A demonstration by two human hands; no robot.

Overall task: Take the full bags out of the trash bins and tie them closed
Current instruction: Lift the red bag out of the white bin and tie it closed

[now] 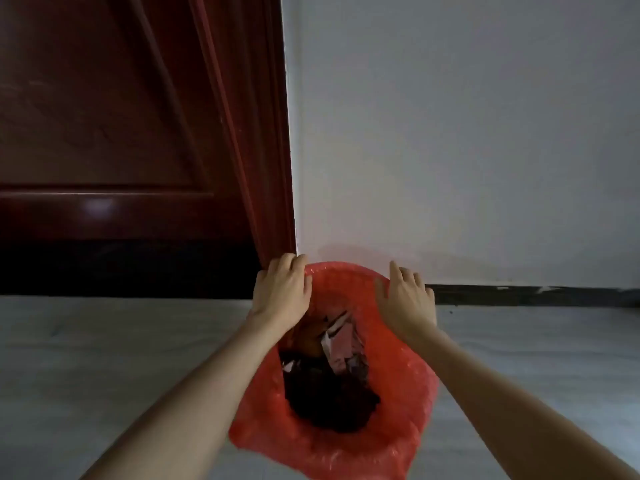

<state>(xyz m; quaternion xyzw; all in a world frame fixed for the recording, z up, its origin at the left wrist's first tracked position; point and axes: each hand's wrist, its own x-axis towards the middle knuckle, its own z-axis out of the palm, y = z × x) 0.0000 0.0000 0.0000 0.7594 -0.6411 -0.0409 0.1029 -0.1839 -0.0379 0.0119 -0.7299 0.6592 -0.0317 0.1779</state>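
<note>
Red plastic bag (pixel 398 375) open, trash (pixel 329 393) inside

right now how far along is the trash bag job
Barely started. Nothing looks done: the red trash bag is still open, lining the bin, with trash inside. In hand: the left hand and right hand are at the far rim, though a firm grip isn't clear. Left: lift it out and tie it.

Probably a home: panelled door (pixel 104 133), plain wall (pixel 467 133).
</note>
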